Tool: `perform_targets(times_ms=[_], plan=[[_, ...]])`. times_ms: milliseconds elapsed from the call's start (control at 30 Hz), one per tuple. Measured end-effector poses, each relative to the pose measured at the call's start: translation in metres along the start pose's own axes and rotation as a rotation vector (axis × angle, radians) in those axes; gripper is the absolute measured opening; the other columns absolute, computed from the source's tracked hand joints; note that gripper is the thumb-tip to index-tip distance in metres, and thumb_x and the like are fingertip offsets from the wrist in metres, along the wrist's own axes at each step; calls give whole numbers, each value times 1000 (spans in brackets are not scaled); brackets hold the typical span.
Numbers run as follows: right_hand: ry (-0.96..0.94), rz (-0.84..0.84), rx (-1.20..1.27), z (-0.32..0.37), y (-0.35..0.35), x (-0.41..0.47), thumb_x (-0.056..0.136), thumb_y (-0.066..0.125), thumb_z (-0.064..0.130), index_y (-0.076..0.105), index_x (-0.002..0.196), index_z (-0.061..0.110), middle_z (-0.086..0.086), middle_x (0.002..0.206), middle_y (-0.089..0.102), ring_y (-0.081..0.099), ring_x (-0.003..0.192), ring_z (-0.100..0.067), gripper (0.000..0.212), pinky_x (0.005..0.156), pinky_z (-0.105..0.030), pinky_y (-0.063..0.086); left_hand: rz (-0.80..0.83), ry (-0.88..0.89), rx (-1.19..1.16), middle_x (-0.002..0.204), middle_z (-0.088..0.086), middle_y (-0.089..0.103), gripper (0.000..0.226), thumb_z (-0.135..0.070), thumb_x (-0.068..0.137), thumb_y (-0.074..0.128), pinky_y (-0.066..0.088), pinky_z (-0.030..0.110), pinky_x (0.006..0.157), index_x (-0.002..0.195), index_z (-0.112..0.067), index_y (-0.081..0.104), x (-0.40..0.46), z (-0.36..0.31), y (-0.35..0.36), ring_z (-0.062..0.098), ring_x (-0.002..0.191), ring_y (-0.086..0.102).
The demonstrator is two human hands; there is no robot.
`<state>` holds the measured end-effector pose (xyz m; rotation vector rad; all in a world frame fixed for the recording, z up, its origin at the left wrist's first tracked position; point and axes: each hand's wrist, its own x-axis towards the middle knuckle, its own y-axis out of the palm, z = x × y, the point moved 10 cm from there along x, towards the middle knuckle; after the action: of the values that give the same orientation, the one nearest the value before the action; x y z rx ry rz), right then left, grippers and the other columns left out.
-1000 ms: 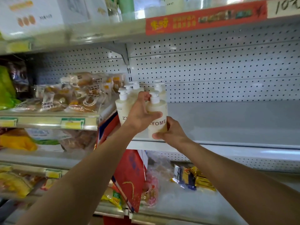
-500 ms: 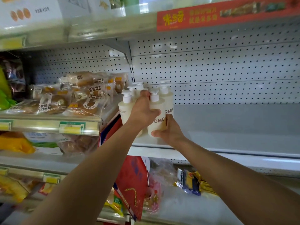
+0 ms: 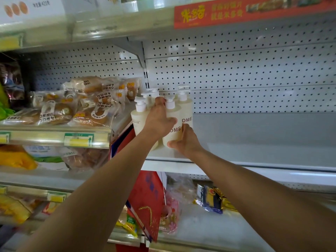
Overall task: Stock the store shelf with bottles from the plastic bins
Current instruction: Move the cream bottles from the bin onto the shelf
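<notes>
Several cream pump bottles stand at the left end of the grey shelf [image 3: 254,155], against the pegboard. The front bottle [image 3: 173,132], lettered "OME", sits between both my hands. My left hand [image 3: 158,120] wraps round its upper body from the left, thumb across the front. My right hand [image 3: 185,140] grips its base from the lower right. Behind it stands another lettered bottle [image 3: 186,110]. To the left stands a third bottle [image 3: 139,118], with more pump heads behind it. No plastic bin is in view.
Packaged breads [image 3: 76,106] fill the neighbouring shelf on the left. The grey shelf runs bare to the right of the bottles. Below hang a red gift bag [image 3: 147,202] and snack packets [image 3: 211,199]. An upper shelf with a red banner [image 3: 236,11] runs overhead.
Both hands have carried the front bottle slightly further in and down onto the shelf, next to the bottle behind it. The view has shifted a little.
</notes>
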<state>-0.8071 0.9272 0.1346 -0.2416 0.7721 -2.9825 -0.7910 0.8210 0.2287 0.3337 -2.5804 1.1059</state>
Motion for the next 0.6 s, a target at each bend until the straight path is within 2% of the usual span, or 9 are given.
perform_targets(times_ms=[100, 200, 300, 367, 433, 600], plan=[[-38, 23, -90, 1, -4, -8, 78, 72, 11, 41, 131, 6, -12, 130, 51, 53, 117, -27, 62, 99, -43, 47, -16, 26, 89, 134, 12, 47, 64, -10, 84, 68, 39, 36, 103, 136, -8, 31, -8, -6, 1, 27, 126, 45], [-120, 18, -262, 2, -13, -24, 86, 65, 14, 34, 140, 8, -13, 133, 45, 48, 121, -29, 62, 99, -43, 45, -64, 80, 165, 141, 13, 37, 70, -10, 85, 68, 32, 33, 108, 142, -6, 28, -22, -15, -4, 27, 133, 35], [-204, -23, -459, 2, -31, -45, 90, 59, 21, 39, 140, 16, -6, 133, 48, 49, 121, -25, 54, 93, -42, 49, -123, 146, 186, 138, 7, 39, 60, -16, 86, 68, 38, 34, 104, 138, -11, 38, -44, -22, -10, 23, 129, 41], [-270, -53, -557, 2, -43, -61, 91, 56, 24, 46, 135, 20, -2, 129, 53, 52, 117, -21, 45, 87, -38, 50, -135, 163, 219, 131, -2, 49, 42, -25, 89, 65, 49, 40, 92, 128, -20, 50, -64, -24, -9, 17, 119, 52], [-321, -79, -606, 2, -54, -78, 92, 55, 24, 52, 131, 21, 1, 126, 56, 55, 114, -19, 39, 85, -34, 47, -148, 168, 253, 119, -12, 59, 28, -32, 90, 61, 52, 36, 78, 118, -27, 56, -85, -25, -6, 11, 106, 59], [-413, -116, -636, -6, -79, -126, 93, 55, 24, 58, 122, 23, 6, 119, 60, 57, 108, -14, 29, 80, -33, 50, -60, 109, 158, 99, -17, 65, 20, -32, 89, 63, 54, 34, 76, 109, -28, 60, -136, -19, 20, 5, 85, 63]])
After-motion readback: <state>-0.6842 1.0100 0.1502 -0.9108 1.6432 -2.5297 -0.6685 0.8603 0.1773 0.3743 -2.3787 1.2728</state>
